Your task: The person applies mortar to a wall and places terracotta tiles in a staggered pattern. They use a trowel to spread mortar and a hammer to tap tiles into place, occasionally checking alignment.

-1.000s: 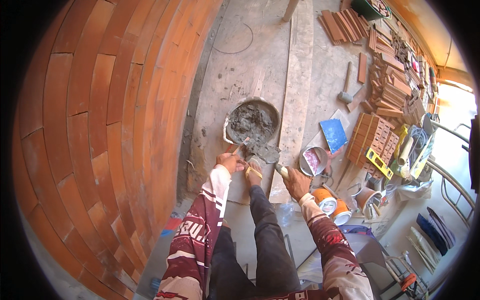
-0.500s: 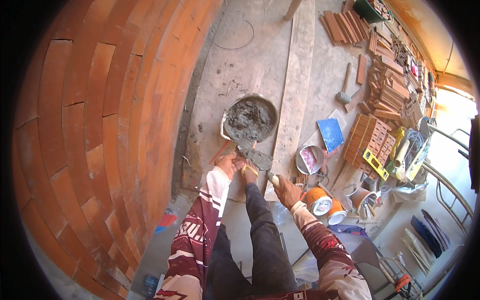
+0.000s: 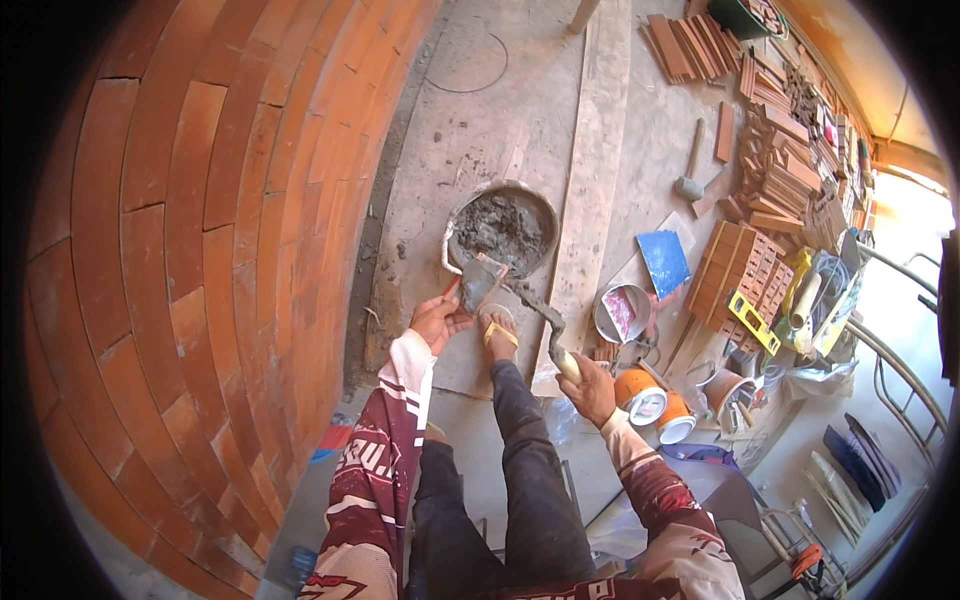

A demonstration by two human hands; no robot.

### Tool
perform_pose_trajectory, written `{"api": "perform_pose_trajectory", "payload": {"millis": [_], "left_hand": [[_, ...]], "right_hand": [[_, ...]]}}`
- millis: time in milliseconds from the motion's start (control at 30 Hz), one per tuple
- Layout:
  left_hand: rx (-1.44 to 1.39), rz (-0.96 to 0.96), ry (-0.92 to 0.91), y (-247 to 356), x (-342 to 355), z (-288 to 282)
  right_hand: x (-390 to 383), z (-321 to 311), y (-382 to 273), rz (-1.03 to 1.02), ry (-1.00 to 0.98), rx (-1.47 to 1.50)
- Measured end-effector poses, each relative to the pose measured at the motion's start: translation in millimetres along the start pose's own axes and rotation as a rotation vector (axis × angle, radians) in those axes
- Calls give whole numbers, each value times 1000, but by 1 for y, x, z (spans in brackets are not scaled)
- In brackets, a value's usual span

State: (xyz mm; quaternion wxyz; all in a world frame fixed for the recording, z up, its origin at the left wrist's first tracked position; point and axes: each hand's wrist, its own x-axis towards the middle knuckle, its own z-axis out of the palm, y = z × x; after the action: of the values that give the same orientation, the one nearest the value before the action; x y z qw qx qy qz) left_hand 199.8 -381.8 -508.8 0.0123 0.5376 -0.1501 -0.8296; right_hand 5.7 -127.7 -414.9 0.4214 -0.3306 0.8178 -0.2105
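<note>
My left hand (image 3: pixel 440 324) is closed on the near end of a thin reddish brick piece, whose far part is coated with grey mortar (image 3: pixel 482 284). That piece is held over the near rim of a bucket (image 3: pixel 552 215) of wet mortar (image 3: pixel 498 232). My right hand (image 3: pixel 592 390) grips the pale handle of a trowel (image 3: pixel 549 322). The trowel's blade is seen nearly edge-on, smeared with mortar, and its tip is close to the coated piece; I cannot tell whether they touch. Below the bucket is my sandalled foot (image 3: pixel 498 335).
An orange brick wall (image 3: pixel 190 250) rises along the left. A plank (image 3: pixel 596 150) lies right of the bucket. Farther right are a mallet (image 3: pixel 690 180), a small bowl (image 3: pixel 601 316), a blue board (image 3: pixel 663 266), stacked bricks (image 3: pixel 725 270), a yellow level (image 3: pixel 752 322) and orange buckets (image 3: pixel 635 388).
The trowel has turned from flat with mortar on it to nearly edge-on, and my right hand has moved slightly right and down. My left hand moved left, and mortar now coats the brick piece.
</note>
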Motion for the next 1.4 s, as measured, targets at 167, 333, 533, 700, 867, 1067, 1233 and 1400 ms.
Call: {"api": "perform_pose_trajectory", "payload": {"millis": [167,333,533,700,867,1067,1233,1400], "left_hand": [[-60,-11,29,-4,-8,8],[-111,5,168,-6,-9,30],[-136,18,121,-6,-7,34],[-199,-26,69,-5,-13,25],[-214,-10,65,-6,-22,16],[-303,-17,185,-10,-19,20],[-331,22,205,-5,-17,40],[-323,-10,143,-4,-16,36]], "right_hand": [[9,7,-6,28,-3,114],[-11,15,-12,2,-29,52],[-10,26,0,-15,-29,4],[3,26,13,-6,24,2],[26,22,28,25,84,-14],[4,24,5,-60,8,11],[-7,32,-7,-55,-15,56],[7,32,-4,-27,5,0]]}}
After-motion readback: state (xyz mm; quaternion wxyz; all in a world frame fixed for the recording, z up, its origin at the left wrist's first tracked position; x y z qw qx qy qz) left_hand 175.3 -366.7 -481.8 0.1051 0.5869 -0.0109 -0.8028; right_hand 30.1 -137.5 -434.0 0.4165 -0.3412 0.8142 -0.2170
